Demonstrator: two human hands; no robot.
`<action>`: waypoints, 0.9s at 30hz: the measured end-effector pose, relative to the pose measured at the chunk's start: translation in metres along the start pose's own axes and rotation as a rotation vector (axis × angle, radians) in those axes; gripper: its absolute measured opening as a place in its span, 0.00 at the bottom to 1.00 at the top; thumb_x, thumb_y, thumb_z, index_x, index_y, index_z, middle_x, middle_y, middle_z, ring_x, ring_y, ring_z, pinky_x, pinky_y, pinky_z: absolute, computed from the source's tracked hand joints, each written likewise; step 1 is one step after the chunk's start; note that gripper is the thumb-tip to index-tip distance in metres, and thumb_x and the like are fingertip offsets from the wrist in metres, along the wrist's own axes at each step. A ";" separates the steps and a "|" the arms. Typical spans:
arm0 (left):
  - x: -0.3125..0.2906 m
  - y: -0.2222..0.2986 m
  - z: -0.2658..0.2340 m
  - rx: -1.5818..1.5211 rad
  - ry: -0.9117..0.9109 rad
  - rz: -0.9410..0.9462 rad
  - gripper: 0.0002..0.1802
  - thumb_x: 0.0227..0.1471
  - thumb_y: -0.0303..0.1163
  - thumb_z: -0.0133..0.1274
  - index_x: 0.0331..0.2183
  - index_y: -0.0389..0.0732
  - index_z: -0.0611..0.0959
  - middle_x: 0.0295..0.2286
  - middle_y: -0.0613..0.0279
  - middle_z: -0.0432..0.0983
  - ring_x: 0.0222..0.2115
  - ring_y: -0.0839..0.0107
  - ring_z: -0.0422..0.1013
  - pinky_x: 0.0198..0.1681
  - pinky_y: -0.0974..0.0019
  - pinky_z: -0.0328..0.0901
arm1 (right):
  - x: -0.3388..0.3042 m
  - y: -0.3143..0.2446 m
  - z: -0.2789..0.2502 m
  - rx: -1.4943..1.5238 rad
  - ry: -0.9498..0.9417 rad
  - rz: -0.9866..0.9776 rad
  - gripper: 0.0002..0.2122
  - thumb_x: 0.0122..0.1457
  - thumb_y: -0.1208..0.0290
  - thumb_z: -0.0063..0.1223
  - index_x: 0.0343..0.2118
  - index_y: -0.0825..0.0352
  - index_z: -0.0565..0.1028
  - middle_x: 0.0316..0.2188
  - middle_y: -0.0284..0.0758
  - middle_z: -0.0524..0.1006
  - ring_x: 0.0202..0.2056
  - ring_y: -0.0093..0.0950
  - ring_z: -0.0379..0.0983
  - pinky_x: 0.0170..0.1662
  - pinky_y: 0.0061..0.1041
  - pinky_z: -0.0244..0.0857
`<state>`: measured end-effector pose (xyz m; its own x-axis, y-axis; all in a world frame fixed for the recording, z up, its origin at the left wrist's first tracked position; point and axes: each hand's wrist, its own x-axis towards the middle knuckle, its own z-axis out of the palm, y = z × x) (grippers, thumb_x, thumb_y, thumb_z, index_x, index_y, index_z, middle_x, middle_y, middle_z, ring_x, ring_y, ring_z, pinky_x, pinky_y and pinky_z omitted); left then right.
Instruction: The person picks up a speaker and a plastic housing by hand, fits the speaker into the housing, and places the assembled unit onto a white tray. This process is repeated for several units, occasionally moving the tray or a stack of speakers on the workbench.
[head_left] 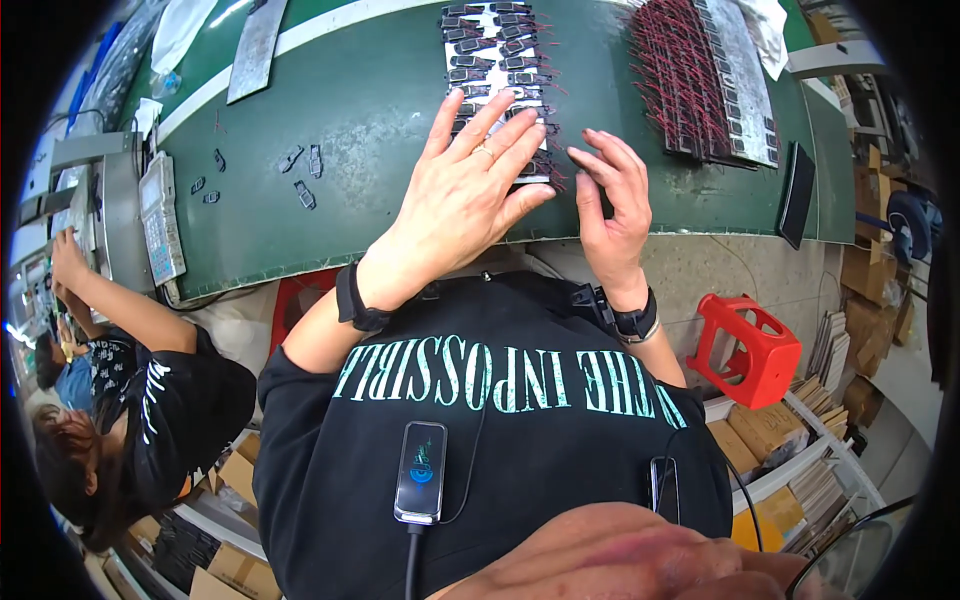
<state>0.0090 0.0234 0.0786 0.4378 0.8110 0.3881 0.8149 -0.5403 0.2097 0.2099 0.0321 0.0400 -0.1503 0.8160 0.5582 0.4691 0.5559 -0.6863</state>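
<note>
Bright even light, sharp centre, fisheye-bent dark rim

A green work surface [380, 120] carries a white sheet of small black parts with red wires [497, 60] at its middle and a denser batch [700, 80] to the right. Loose black parts [300, 175] lie scattered left, near a grey metal strip [255, 50]; a dark flat piece [796, 192] sits at the right edge.

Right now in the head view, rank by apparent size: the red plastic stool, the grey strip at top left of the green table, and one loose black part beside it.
1. Red plastic stool, though it sits elsewhere in depth, so true size is unsure.
2. Grey strip.
3. Loose black part, clearly smallest.
</note>
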 end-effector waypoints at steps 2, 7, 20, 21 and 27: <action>0.011 -0.003 -0.004 0.036 -0.005 -0.005 0.32 0.56 0.52 0.54 0.53 0.38 0.77 0.55 0.57 0.72 0.62 0.60 0.60 0.68 0.44 0.42 | 0.001 -0.004 -0.007 0.012 0.024 0.011 0.13 0.54 0.82 0.57 0.42 0.64 0.82 0.48 0.37 0.78 0.53 0.39 0.71 0.56 0.35 0.64; 0.026 -0.024 0.005 0.146 -0.037 -0.027 0.32 0.58 0.53 0.52 0.54 0.37 0.76 0.55 0.56 0.72 0.61 0.59 0.61 0.68 0.45 0.42 | 0.023 -0.017 -0.045 -0.073 0.135 -0.142 0.13 0.55 0.84 0.55 0.42 0.66 0.81 0.47 0.39 0.78 0.53 0.39 0.71 0.56 0.36 0.64; 0.049 -0.048 0.006 0.179 -0.055 -0.090 0.31 0.61 0.51 0.48 0.55 0.37 0.75 0.56 0.55 0.71 0.61 0.58 0.61 0.67 0.45 0.42 | 0.064 0.004 -0.106 -0.219 0.375 -0.023 0.11 0.60 0.85 0.51 0.44 0.71 0.79 0.48 0.40 0.77 0.52 0.37 0.72 0.56 0.32 0.66; 0.050 -0.049 0.003 0.161 -0.067 -0.096 0.31 0.61 0.51 0.48 0.55 0.38 0.74 0.55 0.55 0.71 0.61 0.58 0.61 0.67 0.45 0.43 | 0.067 0.006 -0.109 -0.251 0.357 -0.020 0.11 0.60 0.85 0.51 0.44 0.71 0.79 0.47 0.40 0.77 0.52 0.36 0.73 0.55 0.32 0.66; 0.069 -0.060 0.006 0.150 0.014 -0.079 0.30 0.61 0.51 0.48 0.55 0.38 0.75 0.54 0.54 0.72 0.61 0.56 0.61 0.67 0.45 0.43 | 0.079 0.009 -0.121 -0.324 0.279 0.031 0.11 0.60 0.83 0.52 0.44 0.68 0.80 0.47 0.38 0.78 0.51 0.33 0.73 0.54 0.30 0.66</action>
<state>-0.0069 0.1131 0.0873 0.3657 0.8456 0.3888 0.8944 -0.4349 0.1046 0.3072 0.0825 0.1342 0.0886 0.7326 0.6749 0.7252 0.4170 -0.5479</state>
